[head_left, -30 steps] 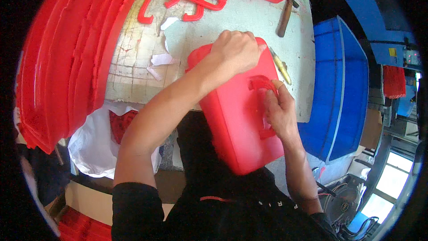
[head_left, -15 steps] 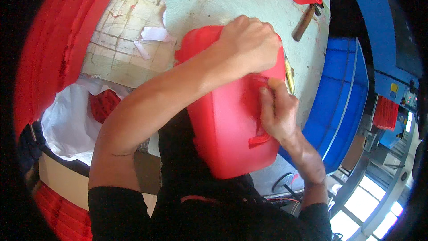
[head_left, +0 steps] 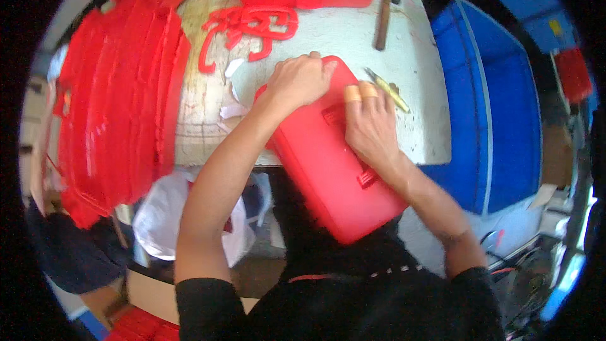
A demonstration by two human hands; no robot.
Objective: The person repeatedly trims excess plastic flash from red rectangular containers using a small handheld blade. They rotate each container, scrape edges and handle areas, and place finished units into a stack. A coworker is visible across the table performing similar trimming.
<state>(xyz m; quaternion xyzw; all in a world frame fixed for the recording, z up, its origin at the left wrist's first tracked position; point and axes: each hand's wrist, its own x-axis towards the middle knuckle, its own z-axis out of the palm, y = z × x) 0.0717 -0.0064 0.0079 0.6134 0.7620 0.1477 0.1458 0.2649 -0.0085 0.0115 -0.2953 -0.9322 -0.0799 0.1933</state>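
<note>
left hand point(head_left: 297, 82) clamped on far edge of flat red plastic panel point(head_left: 331, 158) | right hand point(head_left: 372, 127) pressed flat, fingers together | risk: panel overhangs table point(head_left: 410, 76) near edge, may tip off; blade-like tool point(head_left: 386, 88) just beside fingers, seemingly

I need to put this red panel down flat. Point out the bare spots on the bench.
The widest bare patch of the bench lies between the red cut-out pieces, the hammer and the left hand. A smaller patch sits right of the right hand. The left side is crowded by stacked red panels.
</note>
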